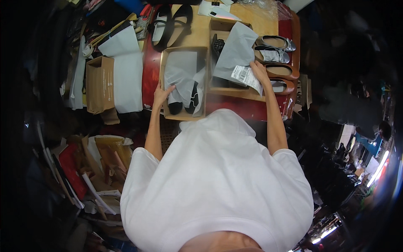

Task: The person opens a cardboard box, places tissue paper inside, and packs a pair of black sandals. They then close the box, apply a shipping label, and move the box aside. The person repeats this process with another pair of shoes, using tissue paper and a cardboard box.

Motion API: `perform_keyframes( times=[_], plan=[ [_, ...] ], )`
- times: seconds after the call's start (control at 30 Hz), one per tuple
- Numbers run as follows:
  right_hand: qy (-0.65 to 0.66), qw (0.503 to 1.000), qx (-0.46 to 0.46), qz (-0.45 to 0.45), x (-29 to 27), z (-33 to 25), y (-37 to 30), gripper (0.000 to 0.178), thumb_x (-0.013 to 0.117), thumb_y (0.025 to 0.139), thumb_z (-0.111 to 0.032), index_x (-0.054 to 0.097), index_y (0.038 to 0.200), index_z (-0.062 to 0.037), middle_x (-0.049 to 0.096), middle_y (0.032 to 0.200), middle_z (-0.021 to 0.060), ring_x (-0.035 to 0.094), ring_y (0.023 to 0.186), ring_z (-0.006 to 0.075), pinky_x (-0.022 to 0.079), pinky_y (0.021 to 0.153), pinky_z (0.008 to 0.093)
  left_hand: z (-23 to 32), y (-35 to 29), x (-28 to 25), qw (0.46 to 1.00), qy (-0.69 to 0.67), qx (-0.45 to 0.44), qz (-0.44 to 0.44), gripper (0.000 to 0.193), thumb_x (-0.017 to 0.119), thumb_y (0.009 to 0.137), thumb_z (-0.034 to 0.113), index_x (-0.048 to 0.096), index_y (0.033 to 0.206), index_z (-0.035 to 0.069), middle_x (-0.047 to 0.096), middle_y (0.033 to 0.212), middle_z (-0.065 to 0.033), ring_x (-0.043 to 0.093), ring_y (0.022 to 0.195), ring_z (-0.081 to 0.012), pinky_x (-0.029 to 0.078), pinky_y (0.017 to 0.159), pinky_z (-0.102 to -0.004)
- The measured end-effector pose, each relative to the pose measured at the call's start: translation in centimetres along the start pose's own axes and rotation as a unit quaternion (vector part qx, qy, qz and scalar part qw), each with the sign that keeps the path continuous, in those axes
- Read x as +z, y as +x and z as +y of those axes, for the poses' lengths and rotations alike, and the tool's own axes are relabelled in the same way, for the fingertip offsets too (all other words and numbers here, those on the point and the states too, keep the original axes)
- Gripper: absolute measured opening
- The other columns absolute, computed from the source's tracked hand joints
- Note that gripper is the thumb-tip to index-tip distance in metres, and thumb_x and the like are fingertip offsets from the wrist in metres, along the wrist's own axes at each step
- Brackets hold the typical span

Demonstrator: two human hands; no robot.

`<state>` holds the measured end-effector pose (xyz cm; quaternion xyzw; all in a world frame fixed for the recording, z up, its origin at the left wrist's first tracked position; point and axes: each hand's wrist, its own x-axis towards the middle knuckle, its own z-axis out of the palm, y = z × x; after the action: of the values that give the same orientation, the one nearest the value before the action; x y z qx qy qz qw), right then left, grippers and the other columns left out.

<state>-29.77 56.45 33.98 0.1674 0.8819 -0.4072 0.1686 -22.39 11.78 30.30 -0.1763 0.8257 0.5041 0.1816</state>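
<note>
An open cardboard shoebox (203, 110) lies on the table in front of me, with dark shoes (176, 107) partly covered by pale tissue paper (181, 67). My left hand (161, 95) grips its left wall, the thumb over the rim. To the right is a second open shoebox (218, 26), where a black shoe (217, 45) shows at the side. Across that box lies a grey mailing bag (235, 45) with a white barcode label (243, 74). My right hand (260, 72) is closed on the bag's right edge; its fingertips are partly hidden.
Silver shoes (275, 55) and brown flats (281, 71) line the table's right side. Black strap shoes (179, 27) stand at the back left, a phone (222, 14) at the far edge. Left are a small brown carton (100, 84) and white sheets (128, 75); papers (105, 159) fill the lower left.
</note>
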Motion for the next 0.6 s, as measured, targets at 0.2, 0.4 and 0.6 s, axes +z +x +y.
perform_keyframes(
  times=[0.2, 0.4, 0.6],
  plan=[
    [0.086, 0.993, 0.002, -0.081, 0.3, 1.9, -2.4, 0.059, 0.050, 0.084, -0.035, 0.048, 0.125, 0.0074, 0.058, 0.111, 0.0313, 0.059, 0.102, 0.0370, 0.043, 0.090, 0.0374, -0.5, -0.1, 0.1, 0.999, 0.004, 0.010, -0.034, 0.056, 0.073, 0.079, 0.030, 0.053, 0.120, -0.003, 0.063, 0.108, -0.0141, 0.060, 0.096, -0.0200, 0.046, 0.084, -0.0321],
    [0.041, 0.996, -0.006, -0.076, 0.6, 1.8, -3.8, 0.064, 0.055, 0.083, -0.030, 0.040, 0.133, 0.0083, 0.058, 0.118, 0.0269, 0.060, 0.103, 0.0304, 0.045, 0.089, 0.0344, -1.6, -2.6, 0.5, 0.985, -0.170, -0.024, -0.001, 0.046, 0.074, 0.080, 0.021, 0.056, 0.115, -0.003, 0.064, 0.106, -0.0105, 0.059, 0.094, -0.0188, 0.046, 0.083, -0.0315],
    [0.007, 0.999, -0.019, -0.046, 0.1, 1.4, -3.8, 0.057, 0.052, 0.081, -0.030, 0.048, 0.128, 0.0020, 0.060, 0.110, 0.0297, 0.059, 0.103, 0.0395, 0.043, 0.091, 0.0396, -0.8, -4.5, -1.2, 0.974, -0.224, -0.003, 0.038, 0.049, 0.076, 0.078, 0.017, 0.054, 0.117, -0.004, 0.061, 0.111, -0.0096, 0.058, 0.097, -0.0182, 0.045, 0.084, -0.0315]
  ],
)
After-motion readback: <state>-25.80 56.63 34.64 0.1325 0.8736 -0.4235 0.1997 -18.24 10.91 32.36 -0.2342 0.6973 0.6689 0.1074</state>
